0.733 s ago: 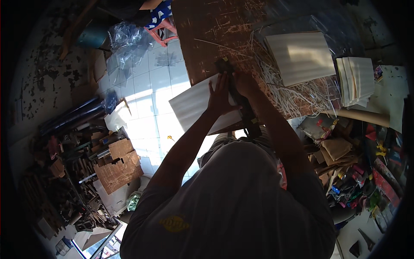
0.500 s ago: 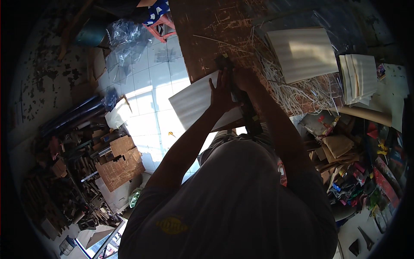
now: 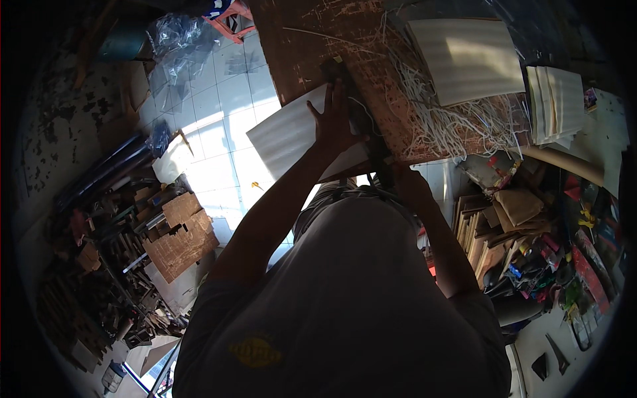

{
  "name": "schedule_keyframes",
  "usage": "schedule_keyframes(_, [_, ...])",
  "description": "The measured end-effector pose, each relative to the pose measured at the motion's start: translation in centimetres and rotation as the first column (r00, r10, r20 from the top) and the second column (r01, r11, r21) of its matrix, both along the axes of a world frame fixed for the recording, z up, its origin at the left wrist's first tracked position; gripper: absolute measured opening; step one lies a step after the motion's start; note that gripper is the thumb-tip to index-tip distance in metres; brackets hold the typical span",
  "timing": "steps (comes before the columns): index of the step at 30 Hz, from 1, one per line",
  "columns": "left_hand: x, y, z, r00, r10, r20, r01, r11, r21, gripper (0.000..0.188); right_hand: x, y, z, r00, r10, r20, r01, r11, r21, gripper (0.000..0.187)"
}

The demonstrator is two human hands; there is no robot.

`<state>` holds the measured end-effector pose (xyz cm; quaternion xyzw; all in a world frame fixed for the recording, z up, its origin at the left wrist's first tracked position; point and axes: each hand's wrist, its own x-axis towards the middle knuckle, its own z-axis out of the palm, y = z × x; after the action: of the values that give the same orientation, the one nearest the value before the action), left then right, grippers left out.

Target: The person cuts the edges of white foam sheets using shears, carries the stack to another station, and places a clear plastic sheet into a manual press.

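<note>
A white sheet (image 3: 282, 136) lies slanted at the near left of the brown worktable (image 3: 302, 56), partly past its left edge. My left hand (image 3: 334, 126) is spread open over the sheet, its fingers reaching along a long dark straightedge (image 3: 361, 123) on the sheet's right side. At the near end of that straightedge, by the table's front edge, my right hand (image 3: 411, 184) is closed. Whatever it grips is too dark to make out. A thin pale strip (image 3: 359, 103) curls beside the straightedge.
A heap of white offcut strips (image 3: 451, 129) covers the table's right part. Beyond it lies a stack of white sheets (image 3: 468, 63), with more sheets (image 3: 557, 106) at the right. Wood scraps (image 3: 179, 235) crowd the left; folded cardboard (image 3: 517, 209) and tools stand at right.
My right hand has pulled back along the straightedge, from its far end to its near end. A thin pale strip now shows beside it. My left hand stays spread on the sheet.
</note>
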<state>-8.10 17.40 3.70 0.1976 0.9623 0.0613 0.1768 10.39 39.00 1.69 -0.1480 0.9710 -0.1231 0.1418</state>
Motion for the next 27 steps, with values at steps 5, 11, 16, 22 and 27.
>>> schedule_keyframes(5, [0.0,-0.1,0.4,1.0,-0.002,-0.006,0.002,1.0,0.008,0.146,0.6,2.1,-0.7,0.99,0.042,0.137,-0.032,0.997,-0.077,0.034])
schedule_keyframes(11, [0.4,-0.9,-0.1,1.0,0.028,0.011,-0.028,0.999,-0.02,0.146,-12.9,-2.1,3.8,0.997,0.065,-0.046,-0.063,0.997,0.046,0.028])
schedule_keyframes(16, [0.1,0.2,0.5,0.999,-0.026,0.043,0.028,0.998,-0.05,0.145,-21.5,-5.7,-1.3,0.952,-0.29,0.101,0.306,0.92,-0.246,0.037])
schedule_keyframes(22, [0.1,-0.2,0.1,0.999,-0.015,0.041,0.016,1.0,-0.009,0.141,-23.6,-6.8,-0.2,0.978,-0.14,0.155,0.159,0.981,-0.114,0.04])
schedule_keyframes(27, [0.1,0.2,0.4,0.998,-0.037,0.041,0.037,0.999,-0.015,0.135,-20.7,-5.2,-0.7,0.982,-0.162,0.1,0.177,0.97,-0.166,0.036])
